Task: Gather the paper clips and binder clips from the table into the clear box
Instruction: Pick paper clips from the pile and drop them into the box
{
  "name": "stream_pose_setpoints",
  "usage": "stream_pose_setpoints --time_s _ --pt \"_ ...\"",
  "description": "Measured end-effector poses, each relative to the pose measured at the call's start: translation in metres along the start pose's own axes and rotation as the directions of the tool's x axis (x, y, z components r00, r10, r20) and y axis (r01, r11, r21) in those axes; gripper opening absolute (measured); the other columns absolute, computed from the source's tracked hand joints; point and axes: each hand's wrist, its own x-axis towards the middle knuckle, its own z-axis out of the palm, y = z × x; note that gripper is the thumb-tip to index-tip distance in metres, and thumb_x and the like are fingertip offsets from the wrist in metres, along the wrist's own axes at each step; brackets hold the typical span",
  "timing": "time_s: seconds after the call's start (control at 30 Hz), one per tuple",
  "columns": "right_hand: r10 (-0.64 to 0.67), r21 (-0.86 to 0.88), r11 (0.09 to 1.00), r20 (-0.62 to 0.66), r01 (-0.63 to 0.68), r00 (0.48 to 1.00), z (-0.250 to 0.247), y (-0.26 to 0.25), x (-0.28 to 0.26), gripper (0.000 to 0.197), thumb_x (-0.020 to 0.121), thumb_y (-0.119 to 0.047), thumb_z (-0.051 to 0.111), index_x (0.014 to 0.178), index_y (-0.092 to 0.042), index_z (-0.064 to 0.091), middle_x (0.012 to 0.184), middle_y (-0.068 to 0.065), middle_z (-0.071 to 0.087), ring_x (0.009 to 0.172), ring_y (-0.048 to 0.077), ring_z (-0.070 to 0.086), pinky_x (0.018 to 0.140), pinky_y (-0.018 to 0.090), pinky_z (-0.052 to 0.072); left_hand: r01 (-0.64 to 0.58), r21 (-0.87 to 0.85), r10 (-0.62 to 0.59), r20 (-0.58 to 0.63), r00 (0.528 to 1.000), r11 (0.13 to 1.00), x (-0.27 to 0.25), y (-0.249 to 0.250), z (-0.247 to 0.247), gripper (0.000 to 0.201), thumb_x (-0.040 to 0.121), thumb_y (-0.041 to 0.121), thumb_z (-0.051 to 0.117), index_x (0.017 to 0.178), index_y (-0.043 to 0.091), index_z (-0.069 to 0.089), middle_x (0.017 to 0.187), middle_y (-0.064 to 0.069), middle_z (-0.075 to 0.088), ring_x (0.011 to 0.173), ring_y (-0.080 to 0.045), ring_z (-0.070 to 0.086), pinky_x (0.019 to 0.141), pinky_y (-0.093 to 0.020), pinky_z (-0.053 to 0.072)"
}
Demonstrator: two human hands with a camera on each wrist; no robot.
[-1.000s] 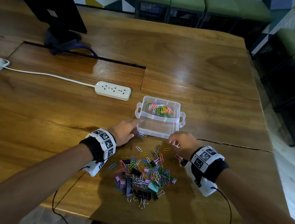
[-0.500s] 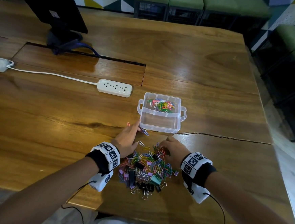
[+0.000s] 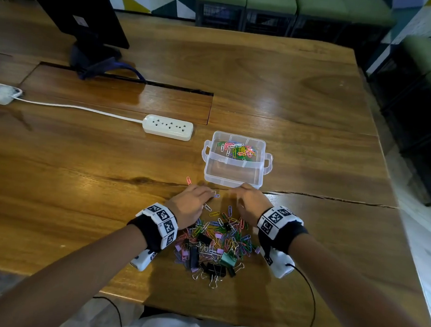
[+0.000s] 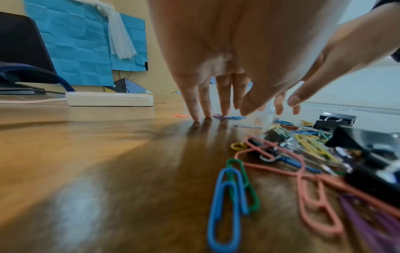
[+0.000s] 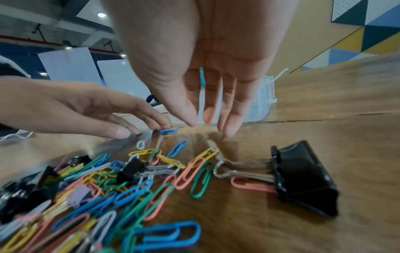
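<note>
The clear box (image 3: 235, 162) stands on the desk (image 3: 304, 98) right of the middle, its lid off; its far compartment holds a heap of coloured paper clips (image 3: 238, 149), while the near compartment looks bare, though the clear plastic makes that hard to judge. Between the box and the near edge of the desk lies the pile of paper clips and binder clips (image 3: 216, 243): loose coloured clips towards the box, black binder clips and one green binder clip (image 3: 228, 258) towards the near edge. A single pink paper clip (image 3: 189, 180) lies apart, just left of the box's near-left corner. The left hand (image 3: 189, 204) is at the far-left side of the pile, fingers straight and spread, fingertips (image 4: 195, 118) pressed to the wood beside a blue paper clip (image 5: 168, 131); it holds nothing. The right hand (image 3: 251, 201) is at the far-right side of the pile, just before the box's near wall, fingers extended and slightly apart, tips (image 5: 227, 131) touching the desk, palm empty. A large black binder clip (image 5: 303, 178) lies just right of the pile near this hand. Farther left on the desk a white power strip (image 3: 168, 129) lies with its cord running towards the left edge, and a black monitor (image 3: 76, 13) stands at the far-left corner.
</note>
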Motion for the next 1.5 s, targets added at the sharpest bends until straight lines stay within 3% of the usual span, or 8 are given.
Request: stream_pose_setpoints --time_s 0.27,0.43,0.6,0.77,0.9,1.03,1.2,1.5 --pt "-0.128 -0.085 0.987 0.080 0.135 0.989 0.019 -0.007 -0.017 0.052 0.081 0.007 0.049 0.125 -0.019 0.055 0.124 0.005 0.048 0.117 0.024 0.044 0.102 0.034 0.041 0.082 -0.143 -0.096 -0.095 0.991 0.986 -0.002 -0.011 -0.006 0.043 0.092 0.006 0.044 0.133 0.017 0.047 0.135 -0.002 0.044 0.124 -0.018 0.040 0.108 -0.029 0.036" --pt "-0.077 -0.026 0.997 0.094 0.080 0.993 0.003 -0.006 -0.015 0.036 0.090 -0.001 0.046 0.122 -0.013 0.059 0.126 0.005 0.059 0.109 0.020 0.058 0.091 0.018 0.041 0.437 -0.100 -0.421 0.147 0.895 0.894 0.006 -0.020 -0.019 0.064 0.097 0.021 0.040 0.150 0.011 0.006 0.159 -0.008 -0.002 0.146 -0.026 0.009 0.118 -0.035 0.018" --pt "0.030 -0.042 0.999 0.067 -0.027 0.997 -0.008 0.011 -0.029 0.044 0.082 -0.004 0.057 0.124 -0.016 0.053 0.124 0.004 0.052 0.108 0.019 0.053 0.091 0.021 0.043 0.285 0.041 -0.284 0.306 0.909 0.958 -0.007 -0.003 -0.005 0.068 0.100 0.037 0.029 0.148 0.008 -0.011 0.155 -0.007 -0.021 0.146 -0.022 -0.012 0.119 -0.036 0.008" --pt "-0.006 -0.013 1.000 0.150 0.009 0.989 0.002 0.012 -0.044 0.062 0.076 -0.017 0.069 0.133 -0.020 0.044 0.127 0.000 0.040 0.114 0.016 0.045 0.096 0.017 0.038 0.156 -0.153 -0.100 0.321 0.942 0.976 -0.009 0.011 0.001 0.072 0.099 0.032 0.036 0.148 0.018 -0.015 0.157 0.001 -0.017 0.147 -0.014 -0.010 0.119 -0.030 0.007" --pt "-0.033 -0.017 0.999 0.181 0.037 0.983 0.005 0.009 -0.043 0.075 0.070 -0.032 0.076 0.135 -0.026 0.039 0.125 -0.003 0.039 0.114 0.014 0.043 0.098 0.024 0.042 0.168 -0.136 -0.142 0.179 0.973 0.976 0.006 0.015 -0.005 0.084 0.090 0.032 0.054 0.150 0.020 -0.003 0.154 0.000 0.011 0.142 -0.023 0.015 0.115 -0.036 0.024" --pt "0.009 -0.086 0.996 0.161 0.005 0.987 0.008 0.005 -0.038 0.088 0.063 -0.046 0.078 0.137 -0.028 0.034 0.129 -0.003 0.035 0.119 0.015 0.035 0.101 0.030 0.039 0.200 -0.073 -0.183 0.192 0.964 0.977 0.020 0.020 -0.007 0.096 0.075 0.045 0.070 0.148 0.018 0.014 0.140 -0.005 0.026 0.128 -0.025 0.028 0.108 -0.038 0.035" --pt "-0.011 -0.049 0.999 0.131 0.017 0.991 0.018 0.004 -0.038 0.078 0.066 -0.047 0.076 0.132 -0.027 0.041 0.132 -0.001 0.036 0.123 0.018 0.035 0.105 0.034 0.038 0.163 -0.112 -0.138 0.206 0.969 0.980 0.015 0.031 0.007 0.081 0.064 0.051 0.077 0.126 0.017 0.040 0.122 -0.001 0.033 0.115 -0.021 0.035 0.098 -0.034 0.040" --pt "-0.006 -0.006 1.000 0.159 0.007 0.987 0.024 -0.002 -0.043 0.062 0.062 -0.037 0.081 0.116 -0.025 0.052 0.115 -0.004 0.041 0.104 0.013 0.041 0.098 0.030 0.040 0.135 -0.080 -0.115 0.214 0.970 0.988 0.009 0.047 0.019 0.072 0.065 0.045 0.079 0.120 0.015 0.044 0.120 -0.003 0.036 0.113 -0.020 0.036 0.097 -0.035 0.041"
